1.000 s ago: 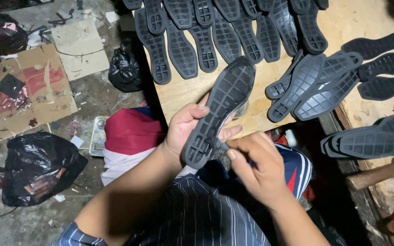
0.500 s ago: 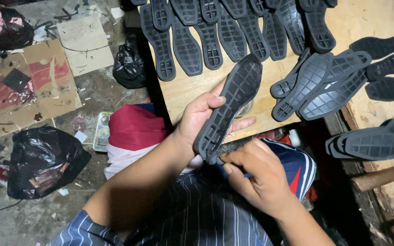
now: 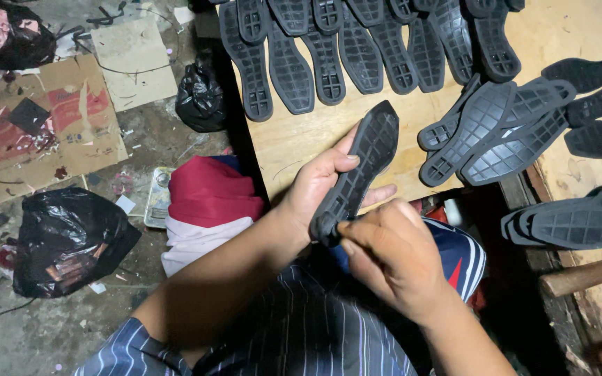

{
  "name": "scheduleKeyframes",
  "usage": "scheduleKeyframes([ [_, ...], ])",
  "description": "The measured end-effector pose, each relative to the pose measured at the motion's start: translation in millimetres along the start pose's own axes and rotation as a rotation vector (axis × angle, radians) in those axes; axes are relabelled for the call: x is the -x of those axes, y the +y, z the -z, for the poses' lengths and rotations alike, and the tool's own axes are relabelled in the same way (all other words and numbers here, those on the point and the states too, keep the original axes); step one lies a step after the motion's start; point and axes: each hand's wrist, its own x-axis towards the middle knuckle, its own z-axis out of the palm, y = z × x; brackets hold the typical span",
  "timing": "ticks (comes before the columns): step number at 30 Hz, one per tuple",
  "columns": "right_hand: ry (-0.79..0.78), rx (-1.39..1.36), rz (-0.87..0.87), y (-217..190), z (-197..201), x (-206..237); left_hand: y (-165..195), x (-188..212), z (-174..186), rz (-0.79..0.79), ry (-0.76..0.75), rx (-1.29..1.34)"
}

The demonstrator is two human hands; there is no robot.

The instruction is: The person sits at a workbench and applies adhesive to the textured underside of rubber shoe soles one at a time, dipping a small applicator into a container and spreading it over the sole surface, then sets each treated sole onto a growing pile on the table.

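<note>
Sole: a black rubber shoe sole [image 3: 357, 170], tread up, held slanting above the near edge of the board [image 3: 294, 143], toe pointing away from the person, heel low near the lap.
Left hand: the left hand [image 3: 318, 184] cradles the sole from beneath, palm half open, thumb lying along its left edge, fingertips showing past its right side.
Right hand: the right hand [image 3: 391, 257] is curled nearly shut at the heel end, thumb and bent fingers pressed to the rim; whether it pinches a small tool or only the rubber, I cannot tell.
Doing it well: my judgement is that the work is on the heel rim, so the left hand should hold the sole steady and flat while the right works in short, controlled strokes, away from the supporting fingers.
Risk: a slip at the heel could catch the left fingertips under the sole.
Around: a row of soles [image 3: 329, 49] lies along the far edge of the board, a heap of soles [image 3: 496, 132] to the right, a black bag [image 3: 64, 240] on the floor to the left.
</note>
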Motion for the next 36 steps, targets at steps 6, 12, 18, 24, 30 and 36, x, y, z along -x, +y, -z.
scheduleKeyframes([
  [6,0.068,0.014,-0.047,7.0,-5.8,8.4,-1.0,9.8,-4.3,-0.033,-0.056,-0.043],
  [12,0.283,-0.152,-0.396,13.6,-3.4,20.0,-5.0,25.3,-12.3,-0.083,-0.238,-0.003],
  [18,0.217,-0.145,-0.34,9.7,-1.9,27.0,9.4,33.3,-6.5,0.055,-0.385,0.296],
  [24,0.146,0.029,-0.262,1.5,-13.2,7.8,0.9,33.2,-4.3,0.083,-0.206,0.249],
  [30,0.121,0.075,-0.134,-2.6,-9.6,-3.8,-0.7,42.4,-1.5,0.133,-0.224,0.402],
  [36,0.105,0.116,-0.103,2.5,-5.5,-5.8,-8.6,53.2,3.8,0.167,-0.206,0.34],
])
